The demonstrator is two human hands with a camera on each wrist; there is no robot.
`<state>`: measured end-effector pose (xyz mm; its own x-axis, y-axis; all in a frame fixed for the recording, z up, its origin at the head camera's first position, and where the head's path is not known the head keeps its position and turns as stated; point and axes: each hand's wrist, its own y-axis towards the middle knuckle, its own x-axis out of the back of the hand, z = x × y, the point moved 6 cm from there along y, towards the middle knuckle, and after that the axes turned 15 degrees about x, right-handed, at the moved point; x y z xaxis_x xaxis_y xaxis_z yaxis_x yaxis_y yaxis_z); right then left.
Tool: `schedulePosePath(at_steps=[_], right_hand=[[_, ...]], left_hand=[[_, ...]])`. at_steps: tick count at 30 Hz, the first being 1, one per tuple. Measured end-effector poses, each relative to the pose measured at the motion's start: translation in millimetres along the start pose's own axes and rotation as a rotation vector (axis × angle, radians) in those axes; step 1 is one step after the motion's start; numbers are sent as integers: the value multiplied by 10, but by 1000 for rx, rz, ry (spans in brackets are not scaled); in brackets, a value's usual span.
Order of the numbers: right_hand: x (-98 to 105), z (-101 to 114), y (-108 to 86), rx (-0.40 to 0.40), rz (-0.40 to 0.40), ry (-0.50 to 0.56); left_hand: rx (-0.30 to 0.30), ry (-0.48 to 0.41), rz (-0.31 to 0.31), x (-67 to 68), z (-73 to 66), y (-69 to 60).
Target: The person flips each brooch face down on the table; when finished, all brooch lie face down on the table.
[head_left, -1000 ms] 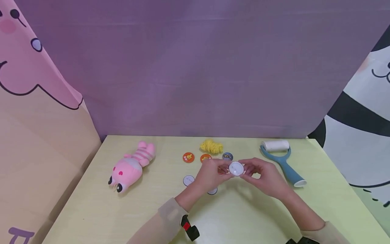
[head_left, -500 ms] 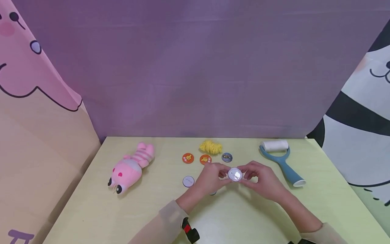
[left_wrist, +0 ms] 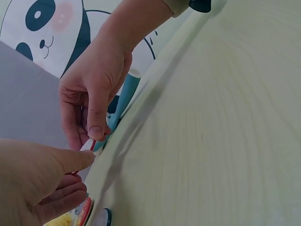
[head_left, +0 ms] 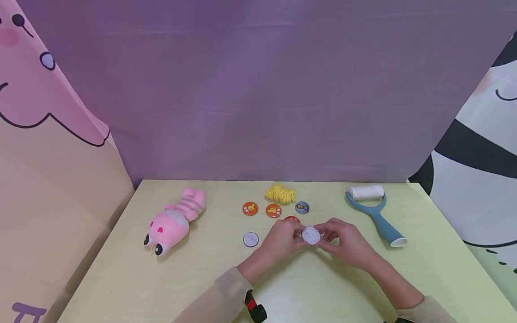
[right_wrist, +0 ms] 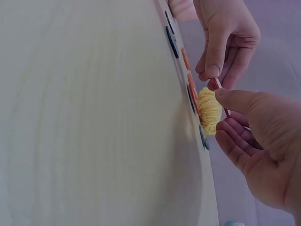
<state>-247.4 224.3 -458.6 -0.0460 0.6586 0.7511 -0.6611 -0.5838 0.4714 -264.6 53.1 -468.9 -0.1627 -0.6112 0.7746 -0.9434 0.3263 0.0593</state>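
Between both hands, above the table, a round white disc (head_left: 311,235) faces the head camera. The left hand (head_left: 281,242) pinches its left edge and the right hand (head_left: 348,244) pinches its right edge, thumbs on the near side. Edge-on in the right wrist view, the disc (right_wrist: 217,84) shows a red rim, with the left hand (right_wrist: 231,40) above and the right hand (right_wrist: 268,141) below. In the left wrist view the left hand (left_wrist: 40,181) and right hand (left_wrist: 96,87) meet at the disc. A red badge (head_left: 292,219) lies partly behind the left hand.
On the table (head_left: 161,287) lie two orange badges (head_left: 250,208), a blue badge (head_left: 302,207), a white disc (head_left: 251,239) and yellow yarn (head_left: 280,194). A pink plush toy (head_left: 173,224) lies left; a blue-handled roller (head_left: 379,220) lies right. A purple cloth (head_left: 258,89) hangs behind.
The hands and the held disc have lowered slightly toward the person, and the disc's tilt has changed. The orange badge and the red badge behind the left hand show more.
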Motion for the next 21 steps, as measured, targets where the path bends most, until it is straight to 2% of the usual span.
schedulePosePath(at_steps=[3, 11, 21], right_hand=[[-31, -9, -7, 4, 8, 7], [-120, -67, -30, -51, 68, 11], [-153, -51, -23, -67, 111, -59]], left_hand=[[5, 32, -6, -28, 11, -7], [9, 93, -21, -122, 50, -14], [41, 161, -31, -202, 79, 3]])
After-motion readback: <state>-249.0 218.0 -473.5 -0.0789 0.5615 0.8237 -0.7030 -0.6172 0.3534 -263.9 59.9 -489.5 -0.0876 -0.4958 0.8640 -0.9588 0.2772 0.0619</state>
